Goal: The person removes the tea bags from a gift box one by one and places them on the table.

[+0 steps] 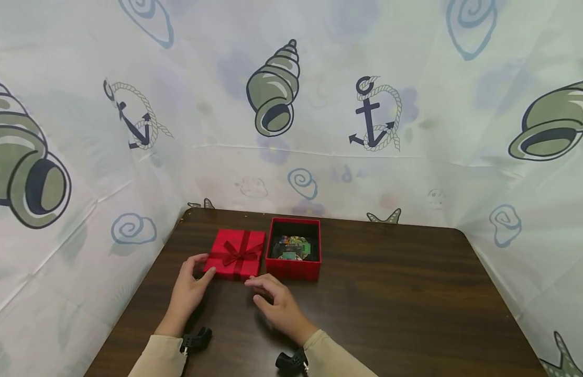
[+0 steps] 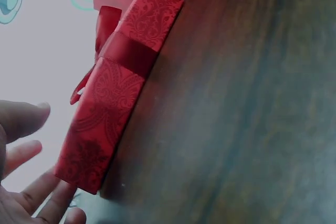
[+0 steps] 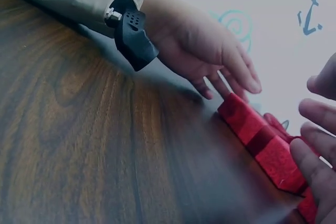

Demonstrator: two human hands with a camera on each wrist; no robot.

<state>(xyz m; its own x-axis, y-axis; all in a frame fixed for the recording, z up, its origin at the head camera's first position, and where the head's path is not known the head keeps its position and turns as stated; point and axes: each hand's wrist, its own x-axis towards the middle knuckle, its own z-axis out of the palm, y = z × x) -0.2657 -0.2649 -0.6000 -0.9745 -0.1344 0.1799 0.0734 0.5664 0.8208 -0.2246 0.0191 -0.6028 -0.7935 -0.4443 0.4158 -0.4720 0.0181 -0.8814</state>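
Note:
A red gift-box lid (image 1: 220,245), with a ribbon and bow on top, lies flat on the dark wooden table. To its right stands the open red box (image 1: 296,270), black inside, with small colourful items (image 1: 293,247) at the bottom that are too small to identify. My left hand (image 1: 186,293) is at the lid's left side, its fingers against that end and the thumb apart, as the left wrist view shows. Loosely bent, the fingers of my right hand (image 1: 278,306) hover by the lid's front right corner and hold nothing; whether they touch it I cannot tell.
The brown table (image 1: 390,293) stretches to the right of the box. Behind and beside it hangs a white curtain (image 1: 319,120) printed with shells and anchors. Each wrist wears a black camera mount, such as the left one (image 1: 197,339).

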